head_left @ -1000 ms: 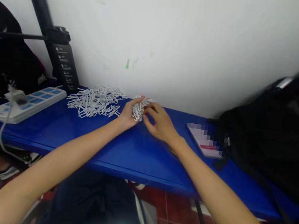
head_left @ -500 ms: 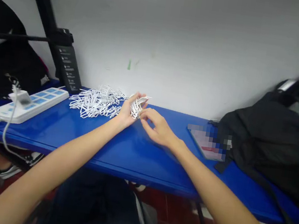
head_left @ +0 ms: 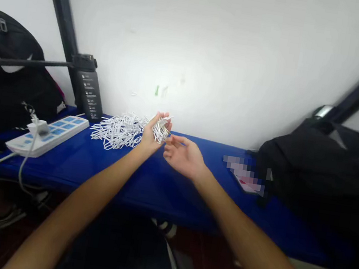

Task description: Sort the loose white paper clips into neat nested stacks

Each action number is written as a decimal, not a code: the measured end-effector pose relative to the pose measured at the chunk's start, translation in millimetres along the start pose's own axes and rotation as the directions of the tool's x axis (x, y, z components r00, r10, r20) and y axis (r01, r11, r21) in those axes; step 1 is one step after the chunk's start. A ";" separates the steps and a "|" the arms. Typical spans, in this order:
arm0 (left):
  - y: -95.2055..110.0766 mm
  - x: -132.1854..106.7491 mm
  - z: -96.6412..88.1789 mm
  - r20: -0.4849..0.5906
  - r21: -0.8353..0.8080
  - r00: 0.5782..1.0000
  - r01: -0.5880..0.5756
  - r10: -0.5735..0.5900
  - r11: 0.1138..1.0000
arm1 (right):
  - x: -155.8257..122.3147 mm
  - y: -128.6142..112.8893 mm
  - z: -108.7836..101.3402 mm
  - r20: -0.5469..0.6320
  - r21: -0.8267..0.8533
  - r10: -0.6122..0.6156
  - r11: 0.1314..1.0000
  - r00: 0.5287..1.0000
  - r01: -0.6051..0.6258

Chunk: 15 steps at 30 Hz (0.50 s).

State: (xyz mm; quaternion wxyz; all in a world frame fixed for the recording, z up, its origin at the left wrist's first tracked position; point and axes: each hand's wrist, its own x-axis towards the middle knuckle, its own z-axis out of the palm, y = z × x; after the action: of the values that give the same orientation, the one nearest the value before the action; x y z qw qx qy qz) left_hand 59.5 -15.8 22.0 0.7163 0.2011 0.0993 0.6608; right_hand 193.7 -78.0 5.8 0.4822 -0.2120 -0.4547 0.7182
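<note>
My left hand is wrapped round a bunch of thin white bent strips, which stick out past its fingers. Close against it on the right, my right hand has its palm turned upward and its fingers curled. The thumb and fingertips of that hand pinch a thin yellowish strand at the bunch's edge; its other end cannot be made out. Just left of my left hand, a loose heap of the same white strips lies on the blue table.
A white power strip with a plugged-in charger and cables lies left. Behind it stand a dark bottle and a black backpack. To the right are a phone, partly blurred out, and a black bag. A white wall rises behind.
My right hand has rolled from back-up to palm-up, its fingers curling in beside the bunch. My left hand keeps its hold. The whole view has shifted slightly and the wall looks brighter.
</note>
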 end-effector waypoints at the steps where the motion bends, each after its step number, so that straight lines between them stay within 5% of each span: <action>1: 1.8 -1.2 1.5 0.012 -0.003 1.000 0.007 -0.007 1.000 | 1.6 2.8 3.7 -0.009 0.012 -0.080 0.997 0.997 0.080; 7: 7.1 -5.0 4.3 0.061 0.034 0.997 0.052 -0.054 0.998 | 14.3 34.5 23.7 -0.180 0.086 -0.399 0.904 0.899 0.419; 11: 12.5 -1.8 -1.7 0.052 0.024 0.998 0.026 -0.027 0.999 | 25.3 46.4 26.2 -0.381 0.148 -0.380 0.875 0.843 0.461; 15: 16.8 0.5 -5.2 0.058 0.018 0.998 0.013 -0.014 1.000 | 33.0 51.4 23.5 -0.454 0.167 -0.331 0.880 0.827 0.444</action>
State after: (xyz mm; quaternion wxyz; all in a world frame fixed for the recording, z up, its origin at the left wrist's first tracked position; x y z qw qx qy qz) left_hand 42.2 -13.7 24.3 0.7214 0.2258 0.0858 0.6490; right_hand 135.8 -65.6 -22.1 0.7277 -0.1943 -0.2760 0.5972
